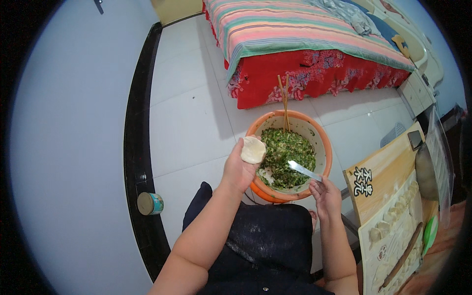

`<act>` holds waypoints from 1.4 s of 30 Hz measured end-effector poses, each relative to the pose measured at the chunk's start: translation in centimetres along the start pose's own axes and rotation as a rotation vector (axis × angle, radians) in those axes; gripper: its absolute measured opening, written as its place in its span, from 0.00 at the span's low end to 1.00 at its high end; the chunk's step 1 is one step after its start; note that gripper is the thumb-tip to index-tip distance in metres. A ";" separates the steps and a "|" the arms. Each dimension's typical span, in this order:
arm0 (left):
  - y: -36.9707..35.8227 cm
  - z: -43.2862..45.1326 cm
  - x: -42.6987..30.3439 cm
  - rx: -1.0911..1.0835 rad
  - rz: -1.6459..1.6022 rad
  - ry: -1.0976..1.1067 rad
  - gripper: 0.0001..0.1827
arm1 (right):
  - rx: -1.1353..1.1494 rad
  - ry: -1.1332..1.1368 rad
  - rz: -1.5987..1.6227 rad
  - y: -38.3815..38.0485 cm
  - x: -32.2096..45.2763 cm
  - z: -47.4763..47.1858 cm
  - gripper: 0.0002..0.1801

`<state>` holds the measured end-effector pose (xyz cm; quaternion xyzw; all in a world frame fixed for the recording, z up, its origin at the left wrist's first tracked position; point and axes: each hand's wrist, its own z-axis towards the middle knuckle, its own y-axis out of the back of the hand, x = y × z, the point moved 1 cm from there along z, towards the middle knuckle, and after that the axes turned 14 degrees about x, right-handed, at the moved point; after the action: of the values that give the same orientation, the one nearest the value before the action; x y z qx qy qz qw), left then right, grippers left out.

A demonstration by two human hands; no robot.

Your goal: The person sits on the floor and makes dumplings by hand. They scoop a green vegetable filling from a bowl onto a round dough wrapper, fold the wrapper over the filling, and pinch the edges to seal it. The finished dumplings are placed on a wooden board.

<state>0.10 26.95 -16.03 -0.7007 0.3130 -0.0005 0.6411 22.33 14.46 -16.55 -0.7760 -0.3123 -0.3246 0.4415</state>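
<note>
My left hand (238, 166) holds a round, flat dough wrapper (253, 150) over the left rim of an orange basin (328, 147). Chopped green filling (289, 153) lies in the basin, and two wooden chopsticks (285, 103) stand upright in it. In my right hand (326, 193), at the basin's lower right rim, is the end of a flat metal spatula (304, 170). Its far end is over the filling; whether it touches the filling I cannot tell.
At right, a wooden table (383, 155) bears a floured white board (365, 250) with several dumplings (383, 226), a rolling pin (403, 254) and a phone (415, 139). A can (150, 203) stands by the left wall. Beyond the basin is a bed (313, 33).
</note>
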 end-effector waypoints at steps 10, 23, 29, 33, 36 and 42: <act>-3.2 -0.3 2.0 0.302 -0.077 0.069 0.26 | 0.157 0.666 -0.777 -5.2 -3.1 -2.7 0.15; -3.2 -0.4 1.4 0.202 -0.031 0.141 0.27 | 0.288 1.170 -1.394 -4.9 0.6 -4.7 0.17; -2.3 0.0 1.9 0.241 -0.039 0.156 0.25 | 0.377 1.114 -1.400 -4.2 0.8 -4.1 0.11; -1.3 0.3 1.4 0.136 -0.024 0.086 0.25 | 0.150 0.973 -1.194 -1.8 1.4 -4.5 0.07; -2.2 -0.3 1.1 0.052 -0.025 0.070 0.25 | 0.146 0.702 -1.268 -0.7 1.6 -3.6 0.07; -1.8 -0.1 1.2 0.025 -0.029 0.088 0.25 | 0.232 0.532 -1.495 0.0 -1.3 -0.8 0.06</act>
<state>1.81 26.28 -14.89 -0.6964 0.3307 -0.0445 0.6353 21.43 13.48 -17.22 -0.2070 -0.6655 -0.6741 0.2448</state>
